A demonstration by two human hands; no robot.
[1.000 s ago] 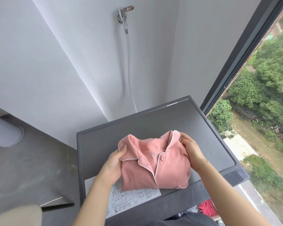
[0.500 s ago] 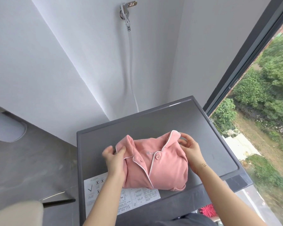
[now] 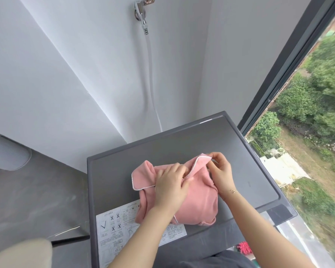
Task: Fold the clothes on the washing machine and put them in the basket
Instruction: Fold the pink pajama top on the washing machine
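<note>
A folded pink shirt (image 3: pixel 199 198) with white piping lies on the dark grey washing machine top (image 3: pixel 240 171). My left hand (image 3: pixel 170 186) lies over the shirt's middle, its fingertips pinching the fabric by the collar's inner edge. My right hand (image 3: pixel 220 171) pinches the right collar tip at the shirt's far right corner. The left collar flap (image 3: pixel 143 175) sticks out to the left, uncovered. No basket shows in this view.
A white instruction sticker (image 3: pixel 114 229) sits on the machine's near left. A tap with a white hose (image 3: pixel 149 60) hangs on the wall behind. A window (image 3: pixel 307 113) runs along the right. A dark counter (image 3: pixel 31 194) lies left. Something red (image 3: pixel 244 247) shows below the machine's front.
My left hand moved from the shirt's left edge onto its middle near the collar. My right hand rose to the right collar tip. The shirt stayed in place.
</note>
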